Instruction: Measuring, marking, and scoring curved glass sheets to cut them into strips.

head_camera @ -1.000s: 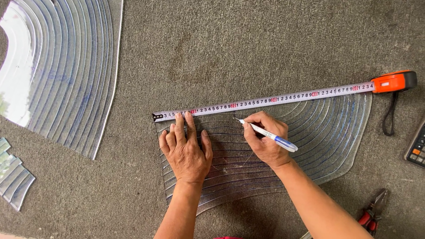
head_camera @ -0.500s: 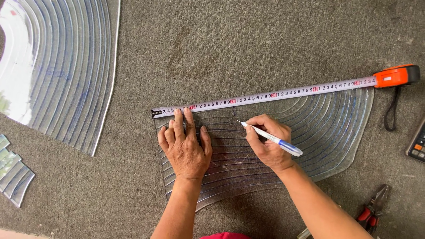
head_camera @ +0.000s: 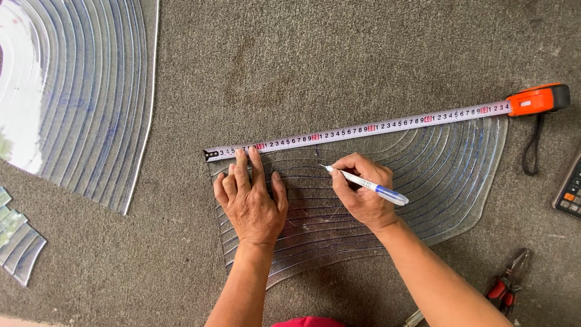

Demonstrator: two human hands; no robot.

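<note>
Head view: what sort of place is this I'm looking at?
Probably a glass-cutting workshop, with work done on a carpeted surface. A ribbed clear glass sheet lies under a stretched tape measure, the right hand marks it with a pen, and red-handled pliers lie nearby.

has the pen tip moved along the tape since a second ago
Cannot tell. The pen in the right hand has its tip just below the tape measure, over the ribbed glass sheet, roughly as before; the camera has shifted slightly too.
</note>
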